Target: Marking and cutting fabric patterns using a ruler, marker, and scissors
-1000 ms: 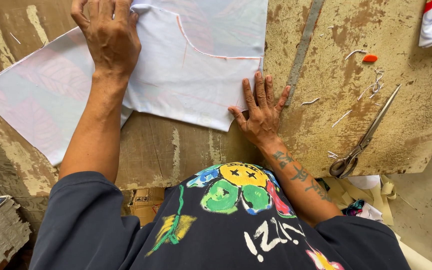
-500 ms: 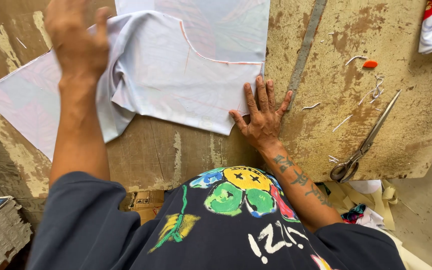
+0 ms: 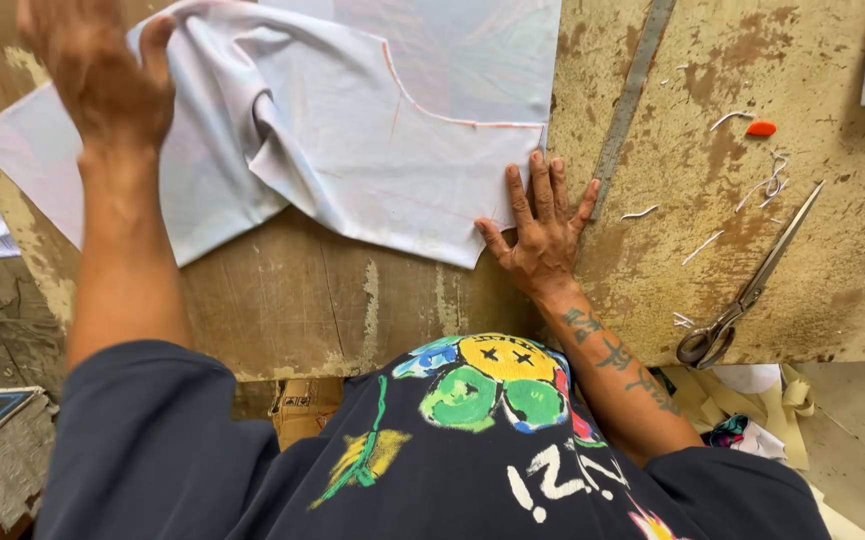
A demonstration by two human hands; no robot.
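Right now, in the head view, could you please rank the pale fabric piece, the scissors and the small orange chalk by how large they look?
1. Pale fabric piece, by far the largest.
2. Scissors.
3. Orange chalk, smallest.
All lie on the same table, so nearness hardly skews this.

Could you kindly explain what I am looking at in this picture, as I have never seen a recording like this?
The camera sits on a person's head and looks down, so the dark printed shirt at the bottom is their own. The left hand, blurred, lifts a fold of the pale fabric piece. The right hand lies flat, pinning the cloth's edge to the worn workbench. A metal ruler, scissors, an orange chalk piece and thread scraps lie to the right, untouched.
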